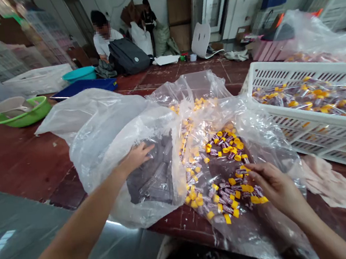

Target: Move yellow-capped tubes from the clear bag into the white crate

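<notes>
My left hand [136, 157] reaches into a translucent plastic bag [96, 136] on the left, its fingers stretched out over clear plastic pieces [157, 179]. Whether the fingertips touch them I cannot tell. To the right, another clear plastic bag [199, 87] lies opened out, with many small purple vials with yellow caps [225, 195] scattered on it. My right hand [272, 180] is at the right side of these vials, thumb and fingers pinched together at one yellow-capped vial [244, 170]. The palm side of this hand is hidden.
A white slotted crate [312, 114] at the right holds bagged yellow-capped goods. A pinkish cloth [335, 184] lies before it. Left on the red table are a green basin [26, 118], a blue tray [86, 86] and a turquoise basin [80, 74]. Two people and a dark backpack [130, 56] are behind.
</notes>
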Motion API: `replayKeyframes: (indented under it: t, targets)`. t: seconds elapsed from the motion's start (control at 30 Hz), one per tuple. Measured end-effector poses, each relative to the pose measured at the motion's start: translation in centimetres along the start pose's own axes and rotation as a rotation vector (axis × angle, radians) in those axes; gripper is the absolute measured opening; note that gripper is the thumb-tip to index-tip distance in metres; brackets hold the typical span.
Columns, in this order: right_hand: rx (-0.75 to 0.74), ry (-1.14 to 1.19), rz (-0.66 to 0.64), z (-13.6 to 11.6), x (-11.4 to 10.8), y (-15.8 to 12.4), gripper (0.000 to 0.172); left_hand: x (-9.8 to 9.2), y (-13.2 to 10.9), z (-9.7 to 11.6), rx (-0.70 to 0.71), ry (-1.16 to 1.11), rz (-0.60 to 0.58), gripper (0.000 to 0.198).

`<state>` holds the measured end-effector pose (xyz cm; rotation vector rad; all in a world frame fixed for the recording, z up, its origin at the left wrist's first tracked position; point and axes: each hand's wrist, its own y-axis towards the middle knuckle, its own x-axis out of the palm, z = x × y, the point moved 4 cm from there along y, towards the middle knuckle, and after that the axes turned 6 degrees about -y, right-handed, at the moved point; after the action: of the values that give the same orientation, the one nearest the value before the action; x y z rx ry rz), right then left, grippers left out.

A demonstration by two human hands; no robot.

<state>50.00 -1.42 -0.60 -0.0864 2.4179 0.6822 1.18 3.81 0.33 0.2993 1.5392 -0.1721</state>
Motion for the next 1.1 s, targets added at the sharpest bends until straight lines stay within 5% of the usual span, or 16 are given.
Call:
replayKeyframes:
  t: [0.27,0.4,0.57,0.7,0.83,0.97,1.1]
  targets:
    - [-0.052,-0.058,0.06,-1.1,0.3,0.1,0.022,-2.2,1.8,1.5,0.293,-0.007,-0.092,0.047]
    - [0.02,0.047,-0.034,-1.0,1.5,0.2,0.028,-2.0,2.1,3.9,0.34,-0.02,-0.062,0.032]
    - [0.13,0.19,-0.114,-2.4,2.3,0.4,0.039,-0.9,1.1,5.7,0.295,-0.054,-0.045,0.022]
    - [0.077,0.174,-0.016,-4.1,0.5,0.9,0.034,-2.6,-1.7,7.0,0.121,-0.162,0.033,0.031]
    - [-0.043,0.187,0.115,-8.3,0.0,2.3,0.023,-4.6,-4.5,12.2,-0.04,-0.661,0.055,0.041]
    - [-0.344,0.158,0.021,-13.0,2.9,4.2,0.018,-4.4,-4.9,19.3,-0.019,-1.053,-0.015,0.037]
    - [-0.507,0.12,-0.056,-14.1,4.5,4.2,0.031,-3.6,-4.2,22.3,-0.011,-1.318,0.021,0.035]
